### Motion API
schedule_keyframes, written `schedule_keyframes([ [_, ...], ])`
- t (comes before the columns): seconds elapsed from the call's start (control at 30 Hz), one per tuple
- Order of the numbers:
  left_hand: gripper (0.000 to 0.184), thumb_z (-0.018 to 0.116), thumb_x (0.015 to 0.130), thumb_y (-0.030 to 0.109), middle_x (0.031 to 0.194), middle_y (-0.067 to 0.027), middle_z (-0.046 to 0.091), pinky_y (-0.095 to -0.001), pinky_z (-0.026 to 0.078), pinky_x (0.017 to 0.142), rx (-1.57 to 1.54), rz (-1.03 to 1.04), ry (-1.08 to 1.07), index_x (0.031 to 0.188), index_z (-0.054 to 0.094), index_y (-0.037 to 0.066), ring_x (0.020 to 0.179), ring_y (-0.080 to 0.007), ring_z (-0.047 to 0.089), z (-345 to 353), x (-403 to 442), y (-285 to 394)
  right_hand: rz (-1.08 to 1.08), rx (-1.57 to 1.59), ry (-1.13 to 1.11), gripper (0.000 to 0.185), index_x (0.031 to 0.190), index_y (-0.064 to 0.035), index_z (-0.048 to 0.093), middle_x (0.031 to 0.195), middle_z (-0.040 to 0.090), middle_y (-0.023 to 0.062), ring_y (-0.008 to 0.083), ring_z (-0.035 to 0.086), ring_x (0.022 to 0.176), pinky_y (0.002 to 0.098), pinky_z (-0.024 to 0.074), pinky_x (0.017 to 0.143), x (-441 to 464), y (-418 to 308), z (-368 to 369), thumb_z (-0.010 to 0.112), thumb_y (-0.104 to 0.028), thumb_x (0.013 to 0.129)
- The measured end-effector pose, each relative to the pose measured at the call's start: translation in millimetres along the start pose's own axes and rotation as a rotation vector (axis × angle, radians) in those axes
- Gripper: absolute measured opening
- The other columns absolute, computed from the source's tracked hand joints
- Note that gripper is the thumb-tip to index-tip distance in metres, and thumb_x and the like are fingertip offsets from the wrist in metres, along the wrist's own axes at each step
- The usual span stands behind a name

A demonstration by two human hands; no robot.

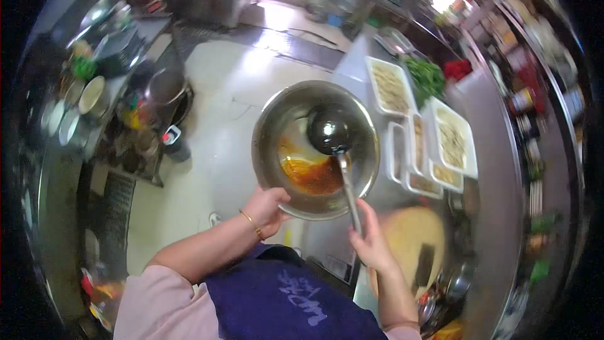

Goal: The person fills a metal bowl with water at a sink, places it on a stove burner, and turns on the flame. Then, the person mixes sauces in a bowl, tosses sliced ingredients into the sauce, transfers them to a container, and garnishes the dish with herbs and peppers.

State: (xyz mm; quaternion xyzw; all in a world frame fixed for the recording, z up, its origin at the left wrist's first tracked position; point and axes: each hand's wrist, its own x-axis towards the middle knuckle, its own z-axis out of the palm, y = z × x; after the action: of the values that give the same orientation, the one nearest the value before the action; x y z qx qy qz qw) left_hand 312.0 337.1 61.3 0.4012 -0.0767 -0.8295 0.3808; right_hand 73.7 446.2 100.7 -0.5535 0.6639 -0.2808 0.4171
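Note:
A large steel mixing bowl [267, 119] is in front of me, with reddish-brown oily sauce [311, 173] pooled in its lower part. My left hand [267, 209] grips the bowl's near left rim, thumb over the edge and fingers underneath. In my right hand [371, 239] is the handle of a ladle [329, 131], its dark round head inside the bowl on the upper right. The handle crosses the bowl's near right rim. Whether the ladle head touches the bowl's bottom I cannot tell.
White tubs of pale food [452, 138] stand on the right counter beside leafy greens [425, 75]. A round cutting board [412, 245] with a dark cleaver [425, 266] lies near my right arm. Stove and pots [167, 85] are at left; shelves line the far right.

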Motion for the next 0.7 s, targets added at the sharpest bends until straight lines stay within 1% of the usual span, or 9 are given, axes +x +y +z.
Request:
schedule_keyframes([
  [0.07,0.059,0.045,0.074,-0.011,0.120,-0.0156,0.050,-0.0533,0.054,0.084,-0.068,0.023,-0.014,0.129,0.036,0.005,0.107,-0.0313,0.056,-47,10,34,-0.231,-0.421,0.136,0.066,0.141,-0.0070,0.030,0.101,0.057,0.0164,0.0254,0.058,0.071,0.0365,0.0500,0.067,34,-20,34,0.055,-0.004,0.080],
  [0.1,0.065,0.046,0.072,-0.011,0.125,-0.0146,0.047,-0.0529,0.055,0.081,-0.092,0.056,-0.003,0.132,0.032,0.008,0.109,-0.0310,0.055,-70,16,49,0.051,-0.386,0.103,0.063,0.138,-0.0068,0.036,0.106,0.058,0.0192,0.0280,0.062,0.079,0.0365,0.0508,0.070,45,-48,49,0.054,-0.001,0.078],
  [0.2,0.058,0.046,0.073,-0.007,0.114,-0.0133,0.056,-0.0520,0.056,0.078,-0.095,0.219,0.203,0.128,0.040,0.009,0.096,-0.0308,0.062,-127,26,94,-0.286,-0.625,0.211,0.060,0.135,-0.0075,0.039,0.105,0.059,0.0192,0.0301,0.062,0.076,0.0374,0.0507,0.067,95,-58,91,0.056,-0.002,0.078],
  [0.33,0.062,0.046,0.073,-0.007,0.116,-0.0140,0.054,-0.0540,0.055,0.076,-0.155,0.288,0.355,0.131,0.036,0.013,0.098,-0.0322,0.061,-191,43,153,-0.429,-0.705,0.162,0.057,0.132,-0.0077,0.045,0.102,0.059,0.0169,0.0297,0.061,0.068,0.0361,0.0505,0.062,155,-100,151,0.059,-0.002,0.078],
  [0.43,0.061,0.046,0.074,-0.007,0.114,-0.0141,0.053,-0.0539,0.055,0.074,-0.201,0.306,0.430,0.131,0.035,0.013,0.098,-0.0335,0.060,-232,65,187,-0.505,-0.581,0.048,0.056,0.132,-0.0069,0.045,0.095,0.060,0.0148,0.0256,0.060,0.066,0.0364,0.0503,0.060,204,-127,189,0.060,-0.003,0.079],
  [0.53,0.059,0.047,0.074,-0.007,0.112,-0.0148,0.052,-0.0533,0.055,0.073,-0.272,0.297,0.488,0.129,0.036,0.010,0.096,-0.0344,0.059,-275,93,215,-0.386,-0.190,-0.228,0.056,0.134,-0.0058,0.043,0.088,0.059,0.0105,0.0185,0.058,0.062,0.0335,0.0487,0.055,271,-136,225,0.059,-0.003,0.081],
  [0.57,0.058,0.047,0.074,-0.007,0.111,-0.0152,0.052,-0.0535,0.055,0.073,-0.286,0.274,0.523,0.129,0.037,0.008,0.095,-0.0347,0.059,-291,106,218,-0.063,0.041,-0.378,0.056,0.137,-0.0042,0.040,0.086,0.058,0.0075,0.0134,0.055,0.058,0.0290,0.0461,0.050,293,-153,237,0.056,-0.004,0.083],
  [0.67,0.053,0.048,0.074,-0.007,0.109,-0.0164,0.052,-0.0542,0.054,0.073,-0.395,0.214,0.652,0.126,0.039,0.003,0.093,-0.0354,0.059,-336,146,212,0.383,0.453,-0.582,0.058,0.139,-0.0034,0.036,0.083,0.058,0.0073,0.0129,0.052,0.051,0.0255,0.0424,0.045,387,-171,272,0.054,-0.005,0.084],
  [0.7,0.052,0.048,0.074,-0.007,0.109,-0.0169,0.052,-0.0545,0.054,0.074,-0.443,0.199,0.698,0.125,0.040,0.001,0.093,-0.0356,0.059,-351,162,207,0.427,0.478,-0.603,0.060,0.141,-0.0028,0.031,0.080,0.058,0.0086,0.0133,0.049,0.047,0.0262,0.0405,0.042,427,-170,291,0.052,-0.005,0.084],
])
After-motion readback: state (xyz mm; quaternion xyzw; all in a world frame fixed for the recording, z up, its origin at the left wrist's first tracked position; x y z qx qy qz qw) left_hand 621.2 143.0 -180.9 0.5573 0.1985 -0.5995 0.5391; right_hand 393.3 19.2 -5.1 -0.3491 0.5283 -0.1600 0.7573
